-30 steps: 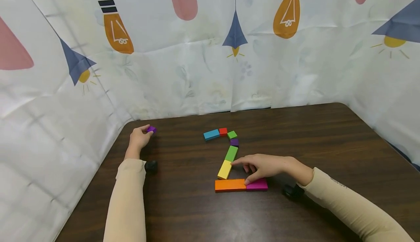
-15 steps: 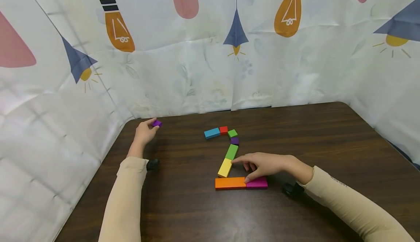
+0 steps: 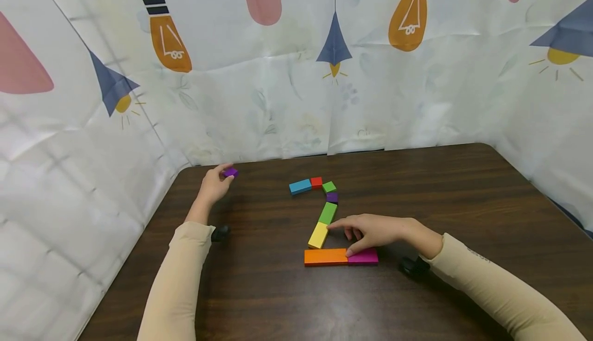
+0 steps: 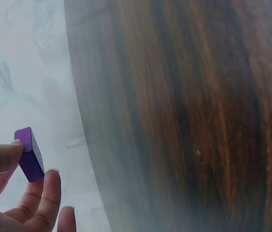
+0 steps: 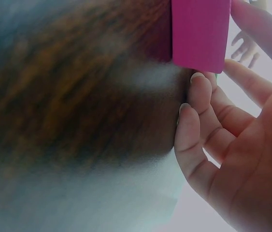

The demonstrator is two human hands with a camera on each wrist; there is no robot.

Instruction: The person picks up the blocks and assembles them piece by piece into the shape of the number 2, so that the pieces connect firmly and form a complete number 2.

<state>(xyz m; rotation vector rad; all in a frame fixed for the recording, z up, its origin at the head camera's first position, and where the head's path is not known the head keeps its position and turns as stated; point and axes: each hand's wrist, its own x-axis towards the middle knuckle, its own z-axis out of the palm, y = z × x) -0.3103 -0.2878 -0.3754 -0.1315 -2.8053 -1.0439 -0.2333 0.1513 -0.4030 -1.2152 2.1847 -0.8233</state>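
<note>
At the far left of the table, my left hand (image 3: 214,184) pinches a small purple block (image 3: 230,173) between thumb and fingers, lifted off the surface. The left wrist view shows this purple block (image 4: 31,157) tilted in the fingertips. My right hand (image 3: 377,230) lies over the middle of the table. Its index finger reaches to the edge of a yellow block (image 3: 317,236), and its thumb rests where an orange block (image 3: 325,257) meets a magenta block (image 3: 366,257). From the right wrist, the magenta block (image 5: 201,34) appears beside the partly bent fingers.
Beyond the yellow block, a curved row runs through a green block (image 3: 328,212), a dark purple block (image 3: 331,197), a small green block (image 3: 329,186), a red block (image 3: 316,182) and a blue block (image 3: 300,186). A printed curtain (image 3: 296,104) hangs behind the brown table (image 3: 440,186).
My left hand has moved right and slightly away from me, carrying the purple block from the table's left edge. The right hand and the arranged blocks have stayed in place.
</note>
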